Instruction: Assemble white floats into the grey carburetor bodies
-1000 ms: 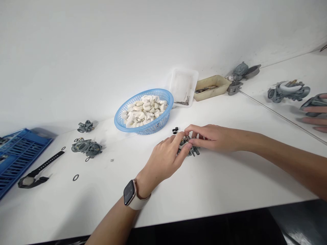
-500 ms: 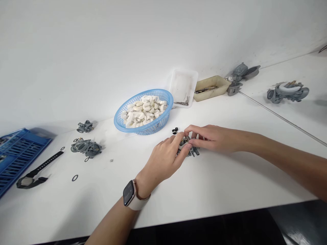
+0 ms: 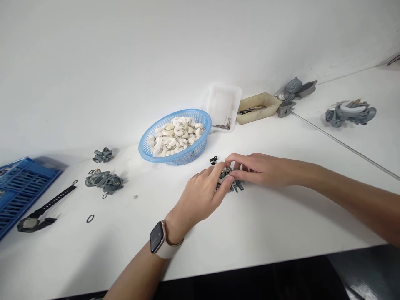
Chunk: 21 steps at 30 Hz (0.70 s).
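Note:
A small grey carburetor point(image 3: 239, 186) rests on the white table between my two hands, partly covered by fingers. Part of a white float point(image 3: 223, 178) shows on its upper side. My left hand point(image 3: 200, 192) wraps over the carburetor's left side, thumb in front and fingers behind, closed on it. From the right, my right hand point(image 3: 258, 167) bends its index finger and thumb onto the carburetor's top. Whether a tiny part sits between those tips is hidden. Just behind lie small black parts point(image 3: 213, 160).
A blue basket point(image 3: 143, 148) holds many white floats. Beside it are a white tray point(image 3: 223, 100) with pins and a beige tray point(image 3: 259, 113). More carburetors point(image 3: 104, 182) stand left and right point(image 3: 351, 113). A black watch point(image 3: 31, 223) and blue crate point(image 3: 18, 191) are at left.
Both hands stay on the carburetor with almost no visible movement. The view has shifted very slightly.

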Available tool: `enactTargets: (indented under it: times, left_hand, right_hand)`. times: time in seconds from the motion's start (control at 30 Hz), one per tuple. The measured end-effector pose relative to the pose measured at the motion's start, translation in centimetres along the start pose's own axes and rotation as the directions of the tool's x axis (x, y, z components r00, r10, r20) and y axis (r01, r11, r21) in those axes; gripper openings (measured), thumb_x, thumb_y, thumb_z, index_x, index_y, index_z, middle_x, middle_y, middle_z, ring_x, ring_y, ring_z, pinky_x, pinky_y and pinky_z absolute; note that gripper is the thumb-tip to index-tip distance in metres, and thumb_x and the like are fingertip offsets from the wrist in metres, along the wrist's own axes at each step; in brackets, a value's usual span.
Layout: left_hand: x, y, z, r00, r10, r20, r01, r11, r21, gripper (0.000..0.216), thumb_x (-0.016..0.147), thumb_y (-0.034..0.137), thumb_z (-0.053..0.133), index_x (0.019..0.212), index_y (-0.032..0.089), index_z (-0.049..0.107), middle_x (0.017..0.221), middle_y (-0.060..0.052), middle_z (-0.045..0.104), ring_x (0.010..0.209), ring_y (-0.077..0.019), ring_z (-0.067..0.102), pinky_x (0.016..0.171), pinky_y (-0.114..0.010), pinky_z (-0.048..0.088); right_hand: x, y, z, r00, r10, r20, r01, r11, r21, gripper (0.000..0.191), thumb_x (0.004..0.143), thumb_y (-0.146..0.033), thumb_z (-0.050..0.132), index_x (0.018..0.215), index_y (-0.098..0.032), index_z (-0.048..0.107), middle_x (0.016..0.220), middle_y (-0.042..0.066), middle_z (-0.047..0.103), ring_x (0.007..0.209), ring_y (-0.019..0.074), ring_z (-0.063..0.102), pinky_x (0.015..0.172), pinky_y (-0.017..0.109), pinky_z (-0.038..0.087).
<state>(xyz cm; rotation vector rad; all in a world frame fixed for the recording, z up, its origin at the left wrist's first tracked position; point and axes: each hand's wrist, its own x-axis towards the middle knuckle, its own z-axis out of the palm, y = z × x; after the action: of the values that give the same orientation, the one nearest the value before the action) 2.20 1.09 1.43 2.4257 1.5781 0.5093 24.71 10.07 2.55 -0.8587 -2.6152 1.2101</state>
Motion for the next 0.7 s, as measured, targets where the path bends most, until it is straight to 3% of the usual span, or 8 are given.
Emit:
enactTargets:
  times: [0.7]
  left_hand:
    - [0.07, 0.05, 0.00, 1.000, -0.019, 0.021, 0.020, 1.000, -0.020, 0.032, 0.116, 0.044, 0.035, 0.136, 0.024, 0.051, 0.104, -0.004, 0.072, 0.088, -0.0233, 0.071, 0.069, -0.035, 0.052]
  right_hand:
    - [0.04, 0.01, 0.03, 1.000, 0.009, -0.007, -0.009, 1.000, -0.004, 0.042, 0.106, -0.061, 0.043, 0.134, -0.032, 0.055, 0.108, 0.005, 0.077, 0.076, 0.0228, 0.065, 0.070, 0.036, 0.045]
